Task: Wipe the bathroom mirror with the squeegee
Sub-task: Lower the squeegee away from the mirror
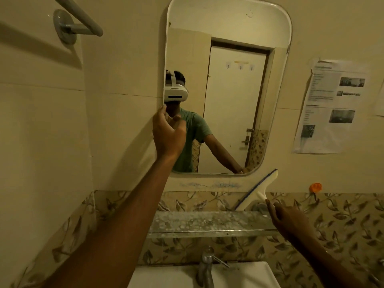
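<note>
Sink [239,275] at 6 o'clock, shelf [207,223] above. Right hand [291,221] clamped on squeegee [258,191] handle, blade below mirror [228,90] at its 5 o'clock corner. Left hand [168,134] pinches mirror's 9 o'clock edge. Step: steadying before stroke; next, raise blade flat onto glass.

Your left hand [168,134] grips the left edge of the mirror [228,59]. Below the mirror runs a shelf [207,224], with the tap [205,267] and basin [249,275] beneath it. The squeegee [258,191] leans above the shelf's right end, your right hand [288,221] at its handle. A paper sheet [330,107] hangs right of the mirror, a towel rail [79,19] upper left.
</note>
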`<state>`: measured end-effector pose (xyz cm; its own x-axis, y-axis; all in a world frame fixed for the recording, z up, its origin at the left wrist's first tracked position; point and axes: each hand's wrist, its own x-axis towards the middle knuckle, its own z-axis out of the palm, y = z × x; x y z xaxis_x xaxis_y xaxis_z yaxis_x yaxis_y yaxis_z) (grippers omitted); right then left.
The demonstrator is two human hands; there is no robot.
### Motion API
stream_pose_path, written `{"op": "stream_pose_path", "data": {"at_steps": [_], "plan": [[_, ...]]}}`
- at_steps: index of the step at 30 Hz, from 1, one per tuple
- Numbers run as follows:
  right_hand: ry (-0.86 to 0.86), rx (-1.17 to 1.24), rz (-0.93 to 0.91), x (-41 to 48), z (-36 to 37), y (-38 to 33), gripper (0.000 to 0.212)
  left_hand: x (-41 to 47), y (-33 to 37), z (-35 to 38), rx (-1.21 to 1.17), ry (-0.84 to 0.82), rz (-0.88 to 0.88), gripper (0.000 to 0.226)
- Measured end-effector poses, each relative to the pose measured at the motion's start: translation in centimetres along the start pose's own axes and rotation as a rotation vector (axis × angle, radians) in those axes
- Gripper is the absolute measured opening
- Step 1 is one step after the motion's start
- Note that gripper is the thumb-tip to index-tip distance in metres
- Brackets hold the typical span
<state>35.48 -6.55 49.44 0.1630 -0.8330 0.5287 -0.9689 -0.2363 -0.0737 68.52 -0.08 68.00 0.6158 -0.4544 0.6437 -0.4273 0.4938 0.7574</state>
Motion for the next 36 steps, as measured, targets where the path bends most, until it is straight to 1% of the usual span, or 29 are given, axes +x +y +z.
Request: {"op": "stream_pose_path", "data": {"at_steps": [2,3,6,7,9,11,13,18,22,24,26,28,30,32,36], "plan": [[0.059,0.059,0.043,-1.2,-0.1,-0.1,0.056,-2.0,-0.1,0.8,0.026,-0.022,0.050,0.063],[0.104,0.108,0.055,-1.7,-0.3,-0.3,0.055,-3.2,-0.3,1.3,0.034,-0.050,0.071,0.063],[0.218,0.306,0.104,-3.4,-1.5,-1.1,0.040,-6.7,-1.5,3.7,0.087,-0.193,0.117,0.060],[0.240,0.387,0.132,-3.9,-1.8,-1.2,0.040,-8.0,-1.8,4.7,0.125,-0.251,0.126,0.060],[0.275,0.542,0.212,-4.9,-2.0,-0.5,0.049,-10.9,-2.3,6.4,0.198,-0.373,0.137,0.059],[0.298,0.631,0.286,-5.9,-1.8,0.7,0.060,-14.0,-2.5,8.0,0.237,-0.483,0.161,0.059],[0.299,0.692,0.345,-7.1,-2.2,2.0,0.056,-17.1,-2.8,9.7,0.270,-0.549,0.170,0.057],[0.271,0.768,0.443,-11.3,-3.4,8.1,0.052,-25.3,-2.8,14.2,0.274,-0.661,0.151,0.049],[0.189,0.817,0.523,-15.6,-4.6,14.6,0.036,-34.0,-1.7,17.9,0.252,-0.675,0.100,0.043],[0.156,0.850,0.544,-18.0,-5.2,18.5,0.037,-38.9,-0.9,19.9,0.263,-0.691,0.117,0.042],[0.115,0.847,0.584,-20.2,-5.5,22.4,0.035,-43.9,0.1,21.6,0.297,-0.703,0.098,0.041],[0.082,0.823,0.593,-22.3,-5.4,25.8,0.039,-48.3,0.8,22.7,0.332,-0.712,0.060,0.040],[0.035,0.814,0.622,-23.7,-5.0,29.0,0.043,-51.8,1.6,23.9,0.336,-0.719,-0.020,0.039],[-0.021,0.811,0.669,-24.7,-3.8,31.9,0.043,-54.5,2.1,25.0,0.343,-0.734,-0.090,0.041],[-0.112,0.768,0.724,-26.4,0.3,36.3,0.047,-59.1,0.8,27.3,0.436,-0.771,-0.132,0.047]]}}
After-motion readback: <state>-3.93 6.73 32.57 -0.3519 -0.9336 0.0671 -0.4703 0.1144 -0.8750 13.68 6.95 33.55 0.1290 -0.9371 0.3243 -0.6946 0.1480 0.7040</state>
